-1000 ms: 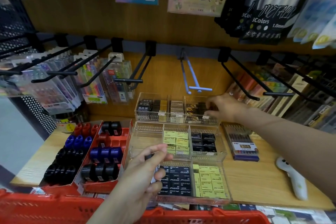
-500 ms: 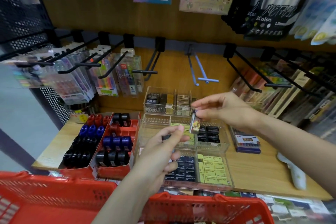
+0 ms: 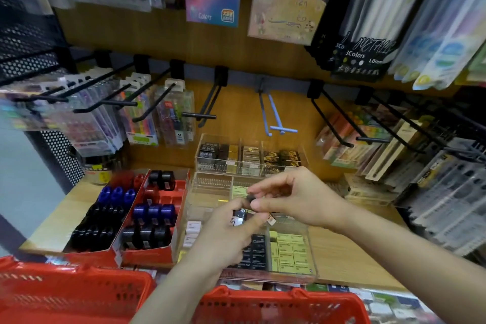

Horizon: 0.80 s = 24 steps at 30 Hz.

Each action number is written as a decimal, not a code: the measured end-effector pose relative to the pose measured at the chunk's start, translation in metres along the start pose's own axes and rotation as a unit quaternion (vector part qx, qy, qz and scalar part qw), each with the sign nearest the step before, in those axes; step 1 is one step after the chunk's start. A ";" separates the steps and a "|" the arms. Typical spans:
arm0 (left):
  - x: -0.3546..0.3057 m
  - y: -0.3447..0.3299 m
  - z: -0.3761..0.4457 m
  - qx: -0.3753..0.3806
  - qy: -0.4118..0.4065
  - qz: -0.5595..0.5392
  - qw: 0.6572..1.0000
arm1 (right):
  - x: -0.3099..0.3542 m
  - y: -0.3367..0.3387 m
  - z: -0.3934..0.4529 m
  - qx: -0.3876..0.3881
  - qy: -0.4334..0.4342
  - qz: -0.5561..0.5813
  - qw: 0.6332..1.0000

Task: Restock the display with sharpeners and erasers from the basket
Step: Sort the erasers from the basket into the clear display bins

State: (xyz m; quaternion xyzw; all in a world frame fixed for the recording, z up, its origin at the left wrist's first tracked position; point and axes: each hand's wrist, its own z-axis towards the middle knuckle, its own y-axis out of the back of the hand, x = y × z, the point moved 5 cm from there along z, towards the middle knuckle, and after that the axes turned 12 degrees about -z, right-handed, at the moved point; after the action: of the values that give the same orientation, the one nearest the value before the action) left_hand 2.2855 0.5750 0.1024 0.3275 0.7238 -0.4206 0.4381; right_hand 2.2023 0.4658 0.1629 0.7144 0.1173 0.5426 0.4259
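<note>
A small black eraser with a pale label was held above the clear display trays, pinched between the left hand and right hand. Blur hid its long axis. The red basket sat below.

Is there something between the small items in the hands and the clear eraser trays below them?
Nothing visible blocks the way. The left hand and the right hand pinch small packaged items directly above the clear eraser trays, whose tops are open. Only the hands themselves cover part of the trays.
</note>
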 end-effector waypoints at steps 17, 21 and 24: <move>0.012 0.044 0.018 -0.116 0.041 -0.073 0.990 | -0.132 0.057 0.114 -0.004 -0.235 -0.344 0.909; 0.012 0.047 0.015 -0.114 0.054 -0.069 0.990 | -0.120 0.053 0.113 0.078 -0.240 -0.358 0.899; 0.011 0.046 0.014 -0.113 0.055 -0.066 0.990 | -0.110 0.042 0.106 0.092 -0.216 -0.368 0.900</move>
State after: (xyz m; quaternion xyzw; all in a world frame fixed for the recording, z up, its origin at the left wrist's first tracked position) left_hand 2.3251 0.5831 0.0741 0.2499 0.8096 -0.3451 0.4037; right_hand 2.2404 0.3201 0.1146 0.7558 0.3261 0.1666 0.5428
